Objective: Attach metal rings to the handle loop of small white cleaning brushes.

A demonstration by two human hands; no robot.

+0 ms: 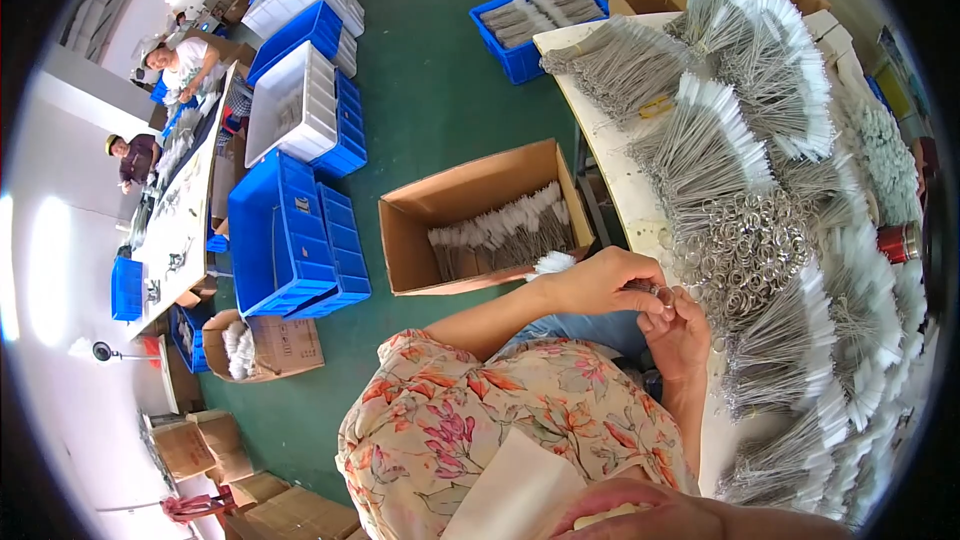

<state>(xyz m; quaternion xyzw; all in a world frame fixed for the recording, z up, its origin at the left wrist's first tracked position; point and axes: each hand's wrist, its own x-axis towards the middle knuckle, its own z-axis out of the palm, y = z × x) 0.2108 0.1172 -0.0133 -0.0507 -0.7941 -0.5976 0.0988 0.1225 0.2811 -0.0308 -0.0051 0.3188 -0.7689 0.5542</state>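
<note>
My left hand (612, 283) is closed, its fingers curled around thin wire ends that show only in part. White bristle tips (552, 264) stick out behind my left wrist, in line with that hand, so it seems to hold small wire-handled brushes. Against its fingertips, my right hand (682, 336) pinches what looks like a small metal ring (667, 304), mostly covered by the fingers. Just right of both hands, a heap of shiny metal rings (745, 245) lies on the white table (590, 90). Bundles of white-tipped wire brushes (785, 350) are spread around the heap.
A cardboard box (425, 265) of brushes stands left of my hands. Beyond the table is a blue crate (522, 62) of wire brushes. Stacked blue crates (265, 240) and white crates (262, 120) stand farther left. Two people (190, 65) work at another table (190, 230).
</note>
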